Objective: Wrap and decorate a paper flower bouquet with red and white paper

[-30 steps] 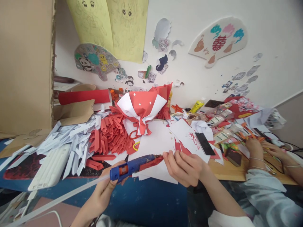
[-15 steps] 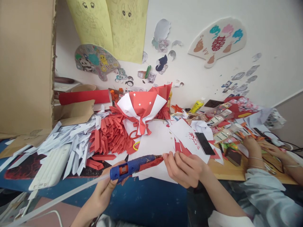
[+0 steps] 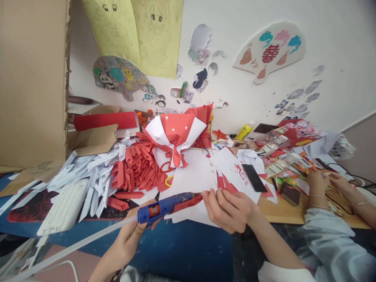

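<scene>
My left hand (image 3: 132,229) is closed around a blue hot glue gun (image 3: 164,207), with a long translucent glue stick (image 3: 76,246) running out of its back end. The gun points right, its nozzle close to the fingertips of my right hand (image 3: 227,209). Those fingers are pinched together on the end of a red piece of paper (image 3: 189,204), which stretches left beneath the gun's barrel. The exact contact between nozzle and paper is hidden by the fingers. Behind the gun stands a red and white wrapped paper bouquet (image 3: 176,133) on white sheets (image 3: 194,172).
Piles of folded red paper (image 3: 138,164) and white paper pieces (image 3: 88,168) lie at left, beside a white power strip (image 3: 63,207). A black phone (image 3: 254,178) lies to the right. Another person's hands (image 3: 319,182) work among clutter at far right. Cardboard (image 3: 32,78) stands at left.
My hands, the glue gun and the red paper hold almost still. At far right, the other person's hands have drawn closer together over the clutter.
</scene>
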The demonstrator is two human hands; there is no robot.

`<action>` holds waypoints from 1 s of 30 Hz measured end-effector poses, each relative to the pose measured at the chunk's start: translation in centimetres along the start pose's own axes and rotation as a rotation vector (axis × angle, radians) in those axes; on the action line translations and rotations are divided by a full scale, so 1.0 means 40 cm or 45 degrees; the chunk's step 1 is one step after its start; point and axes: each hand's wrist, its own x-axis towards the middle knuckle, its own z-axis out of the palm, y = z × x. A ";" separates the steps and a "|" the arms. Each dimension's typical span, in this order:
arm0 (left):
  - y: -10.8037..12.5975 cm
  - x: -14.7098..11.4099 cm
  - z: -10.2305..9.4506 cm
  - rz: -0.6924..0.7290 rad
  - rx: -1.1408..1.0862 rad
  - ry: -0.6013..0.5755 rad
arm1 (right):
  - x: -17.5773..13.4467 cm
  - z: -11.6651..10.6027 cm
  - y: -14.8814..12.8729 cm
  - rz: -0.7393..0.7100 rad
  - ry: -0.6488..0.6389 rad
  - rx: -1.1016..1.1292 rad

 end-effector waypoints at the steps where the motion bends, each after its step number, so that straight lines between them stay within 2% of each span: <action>1: 0.004 0.001 0.000 -0.002 0.020 -0.004 | -0.001 -0.001 -0.005 0.028 -0.031 -0.014; 4: 0.012 0.001 -0.002 0.004 0.082 -0.010 | 0.012 -0.003 0.016 -0.085 -0.032 -0.073; 7: 0.016 0.004 -0.007 0.055 0.174 -0.050 | 0.043 -0.010 0.074 -0.447 0.066 0.002; 8: 0.018 0.007 -0.008 0.096 0.226 -0.067 | 0.053 -0.015 0.093 -0.575 0.056 0.045; 10: 0.023 0.018 -0.006 0.200 0.354 -0.096 | 0.063 -0.027 0.121 -0.604 -0.068 0.092; 13: 0.028 0.047 0.015 0.320 0.509 -0.252 | 0.049 -0.036 0.128 -0.367 -0.210 0.185; 15: 0.021 0.071 0.045 0.340 0.641 -0.399 | 0.030 -0.027 0.119 -0.179 -0.218 0.297; 17: 0.000 0.094 0.084 0.389 0.897 -0.454 | 0.016 -0.006 0.109 0.056 -0.182 0.416; 20: -0.056 0.122 0.145 0.546 1.355 -0.470 | 0.015 0.027 0.103 0.481 -0.167 0.640; 23: -0.119 0.141 0.188 0.615 1.627 -0.475 | 0.027 0.055 0.113 0.902 -0.318 0.899; 26: -0.157 0.150 0.203 0.533 1.681 -0.443 | 0.031 0.092 0.139 1.177 -0.503 1.023; 30: -0.161 0.147 0.203 0.444 1.594 -0.399 | 0.030 0.176 0.192 1.349 -0.760 1.159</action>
